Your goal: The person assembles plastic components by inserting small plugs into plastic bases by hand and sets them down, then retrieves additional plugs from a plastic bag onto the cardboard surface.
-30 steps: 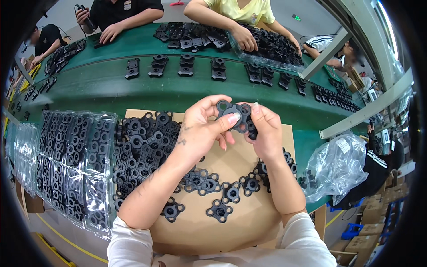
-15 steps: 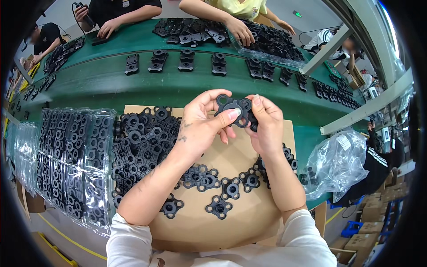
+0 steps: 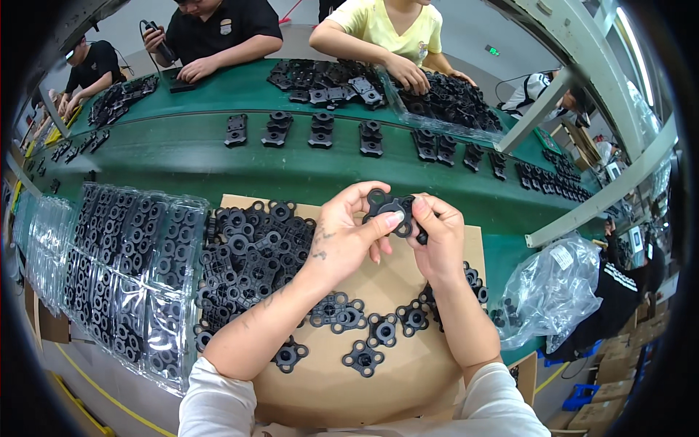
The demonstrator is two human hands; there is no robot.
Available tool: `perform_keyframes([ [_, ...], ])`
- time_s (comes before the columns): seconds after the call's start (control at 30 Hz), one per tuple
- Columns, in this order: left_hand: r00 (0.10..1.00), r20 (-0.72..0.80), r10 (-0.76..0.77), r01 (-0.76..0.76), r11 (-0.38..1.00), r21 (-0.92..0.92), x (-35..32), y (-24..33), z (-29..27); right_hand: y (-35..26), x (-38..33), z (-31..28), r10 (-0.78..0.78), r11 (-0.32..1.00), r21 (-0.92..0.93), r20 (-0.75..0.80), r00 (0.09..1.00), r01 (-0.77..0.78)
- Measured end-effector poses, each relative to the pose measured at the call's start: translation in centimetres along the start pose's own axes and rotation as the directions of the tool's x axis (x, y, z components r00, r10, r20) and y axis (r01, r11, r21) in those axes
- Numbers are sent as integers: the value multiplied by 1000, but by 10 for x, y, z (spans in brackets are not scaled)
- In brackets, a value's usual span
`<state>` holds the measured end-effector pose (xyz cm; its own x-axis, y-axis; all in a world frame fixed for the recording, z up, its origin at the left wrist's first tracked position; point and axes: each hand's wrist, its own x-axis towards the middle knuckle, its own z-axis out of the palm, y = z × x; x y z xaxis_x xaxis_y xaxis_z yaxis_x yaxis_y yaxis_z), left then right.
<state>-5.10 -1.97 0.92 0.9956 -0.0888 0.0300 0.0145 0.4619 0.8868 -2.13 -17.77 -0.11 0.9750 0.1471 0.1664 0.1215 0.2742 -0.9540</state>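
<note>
1. Head view, the hands: the left hand (image 3: 348,237) and the right hand (image 3: 435,237) meet above the cardboard sheet (image 3: 408,284). Both are curled closed around 1 black plastic part (image 3: 389,207), a flat piece with round lobes and ring-shaped holes. The left thumb lies across its lower edge with the fingers behind it; the right hand pinches its right side.

2. Head view, where the part is: it is lifted clear of the worktop (image 3: 182,156), between the 2 hands and above the far edge of the cardboard sheet.

3. Head view, around the hands: a heap of like black parts (image 3: 251,251) lies on the left of the sheet, and loose single parts (image 3: 364,357) lie near the person's forearms. Clear trays (image 3: 127,269) filled with parts sit to the left, and a crumpled clear plastic bag (image 3: 550,291) to the right.

4. Head view, beyond: rows of parts (image 3: 320,131) lie along the green worktop, where other people work at further piles.

5. Step in hand, as a judgement: the part looks to be turned and checked, or pressed together, at close range. Whether it is 1 piece or 2 joined cannot be told.

6. Next move, as a judgement: it calls for a firm 2-handed grip and even finger pressure, so the part does not slip or twist.
</note>
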Motion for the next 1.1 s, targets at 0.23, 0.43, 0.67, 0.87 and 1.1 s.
perform_keyframes([
  [0.23, 998, -7, 62, -62, 998, -28, 2, -5, -2, -12, 9, -8, 328, 849, 356, 227, 917, -391],
  [0.43, 999, -2, 45, -45, 999, -3, -1, 4, -6, -14, 10, -15, 314, 843, 309, 380, 870, -439],
  [0.67, 996, -43, 79, -79, 997, 5, 5, -2, -9, -7, 14, -10, 411, 602, 597, 339, 846, -531],
  [0.87, 993, -38, 112, -117, 979, -166, 6, 5, -8, 6, 22, -24, 447, 399, 723, 384, 808, -564],
  [1.1, 993, 61, 98, -92, 992, -87, 7, 4, -11, -5, 20, -20, 421, 486, 610, 464, 780, -626],
])
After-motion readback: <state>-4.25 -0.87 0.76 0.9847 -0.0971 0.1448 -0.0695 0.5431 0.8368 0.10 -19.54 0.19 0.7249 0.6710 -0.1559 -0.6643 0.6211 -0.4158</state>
